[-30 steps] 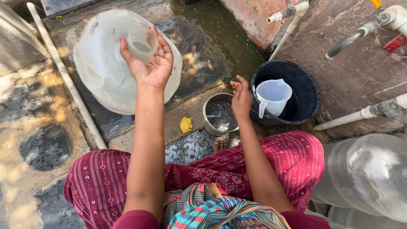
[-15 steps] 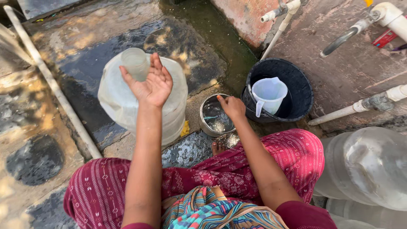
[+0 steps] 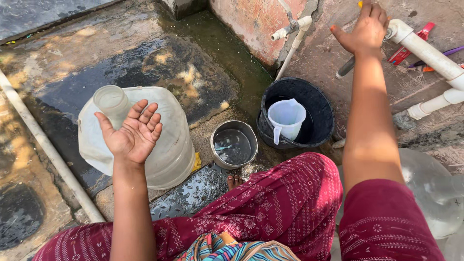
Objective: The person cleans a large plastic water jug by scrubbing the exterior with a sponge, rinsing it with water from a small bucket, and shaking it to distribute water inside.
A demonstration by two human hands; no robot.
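left hand [image 3: 133,133] open, palm up, beside the neck of the tilted jug [image 3: 159,145] on wet stone. right hand [image 3: 362,31], fingers spread, holds nothing, reaching near the white pipe [image 3: 425,50]. by judgement, washing is unfinished: pot [image 3: 234,145] holds water, mug [image 3: 286,118] sits in the bucket [image 3: 319,104].

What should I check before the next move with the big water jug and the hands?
1. Left hand on the big clear jug: not ok, the palm is open and turned up at the jug's neck, gripping nothing.
2. Jug neck uncapped: ok, the mouth looks open.
3. Right hand at the white pipe: cannot tell whether it touches the pipe or the dark lever.
4. Steel bowl upright: ok, with some water in it.
5. White pitcher within reach: ok, standing in the black bucket.
6. Ground dry: not ok, the stone is wet.
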